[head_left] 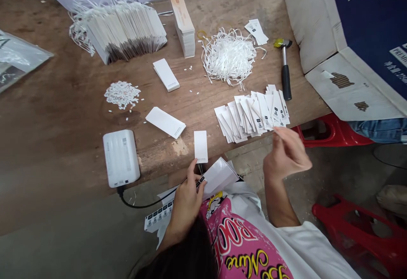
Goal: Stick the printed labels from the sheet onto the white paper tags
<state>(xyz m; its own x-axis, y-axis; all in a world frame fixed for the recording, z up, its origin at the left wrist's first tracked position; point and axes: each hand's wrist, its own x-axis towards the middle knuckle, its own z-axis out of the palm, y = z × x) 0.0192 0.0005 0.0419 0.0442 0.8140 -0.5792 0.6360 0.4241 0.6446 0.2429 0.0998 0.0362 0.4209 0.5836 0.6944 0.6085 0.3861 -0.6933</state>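
Observation:
My left hand (187, 202) is low at the workbench's near edge, its fingers closed on a narrow black-and-white strip (200, 181). Just above it, a blank white card tag (201, 146) lies at the edge of the wooden workbench (79, 71). My right hand (286, 154) is raised with its fingertips pinched together, close to a fanned pile of printed white tags (252, 115). I see nothing between those fingers. White paper sheets (219, 177) sit beside my left hand.
A tangle of white strings (229, 56), a yellow-headed hammer (285, 69), a long row of tags (125, 31), and a white power bank (121, 158) occupy the workbench. A cardboard box (349, 46) stands at the right, above a red plastic stool (330, 132).

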